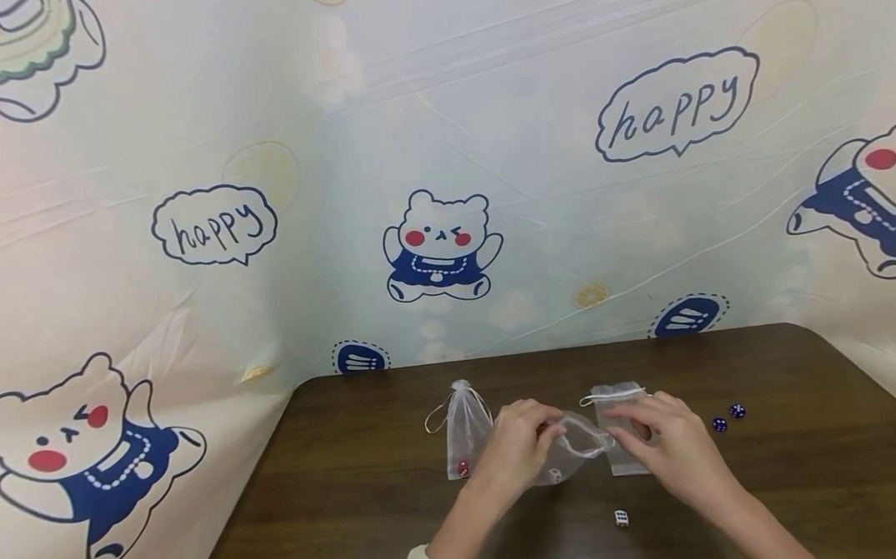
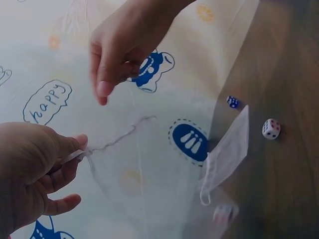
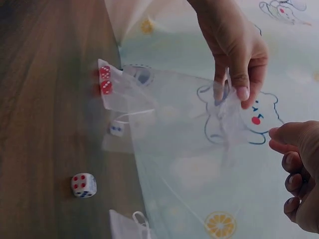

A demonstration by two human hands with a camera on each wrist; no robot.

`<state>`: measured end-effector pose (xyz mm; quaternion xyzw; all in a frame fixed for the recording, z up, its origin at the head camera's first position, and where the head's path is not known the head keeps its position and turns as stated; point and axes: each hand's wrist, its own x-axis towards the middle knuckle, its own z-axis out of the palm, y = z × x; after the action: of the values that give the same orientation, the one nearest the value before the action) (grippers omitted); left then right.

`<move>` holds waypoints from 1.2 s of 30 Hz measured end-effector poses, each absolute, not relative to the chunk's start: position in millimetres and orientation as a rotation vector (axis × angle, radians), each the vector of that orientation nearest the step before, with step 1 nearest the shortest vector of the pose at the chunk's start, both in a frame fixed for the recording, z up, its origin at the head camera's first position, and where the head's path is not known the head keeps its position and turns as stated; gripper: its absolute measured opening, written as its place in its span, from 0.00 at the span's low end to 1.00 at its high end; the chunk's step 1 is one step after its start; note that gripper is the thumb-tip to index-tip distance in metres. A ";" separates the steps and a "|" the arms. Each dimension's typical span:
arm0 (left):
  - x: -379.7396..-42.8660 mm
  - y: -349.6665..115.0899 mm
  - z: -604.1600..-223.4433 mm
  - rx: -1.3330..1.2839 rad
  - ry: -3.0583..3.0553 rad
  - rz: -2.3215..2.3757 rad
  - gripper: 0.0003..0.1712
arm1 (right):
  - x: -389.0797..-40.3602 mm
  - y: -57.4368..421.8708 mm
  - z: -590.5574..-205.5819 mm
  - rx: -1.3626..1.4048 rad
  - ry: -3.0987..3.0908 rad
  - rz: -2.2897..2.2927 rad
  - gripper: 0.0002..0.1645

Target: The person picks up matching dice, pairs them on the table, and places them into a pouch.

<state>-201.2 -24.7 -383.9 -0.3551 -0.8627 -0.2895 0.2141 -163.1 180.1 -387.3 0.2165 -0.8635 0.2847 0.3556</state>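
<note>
My left hand (image 1: 517, 443) pinches the rim of a sheer white drawstring pouch (image 1: 574, 457) between thumb and fingers. Its mouth gapes toward the right, and a white die (image 3: 117, 128) shows through the mesh near the bottom. Beside the mouth is my right hand (image 1: 673, 445), thumb and index finger close to the rim in the head view. Both wrist views show the right fingertips apart from the pouch, holding nothing, with the fingers loosely bent. In the left wrist view a thin cord (image 2: 122, 135) trails from the left fingertips.
Left on the dark wooden table (image 1: 337, 484) stands another pouch (image 1: 465, 420) with red dice (image 3: 105, 79) inside. A flat pouch (image 1: 627, 463) lies behind the right hand. One loose white die (image 1: 621, 519) sits in front, two blue dice (image 1: 728, 418) at right. A printed curtain (image 1: 537, 251) hangs behind.
</note>
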 end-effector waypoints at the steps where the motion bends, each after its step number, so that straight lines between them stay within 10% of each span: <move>1: -201.5 -26.1 -383.4 -0.977 -2.390 -0.810 0.06 | -162.7 180.9 -389.3 0.546 -2.244 0.737 0.16; 36: -202.9 -32.4 -381.4 -0.947 -2.371 -0.909 0.05 | -161.3 195.5 -478.3 0.770 -2.853 0.901 0.08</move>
<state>-202.9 -32.4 -381.4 -0.3412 -0.8547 -0.3275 0.2141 -161.3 195.5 -478.3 0.2493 -0.9232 0.2914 0.0259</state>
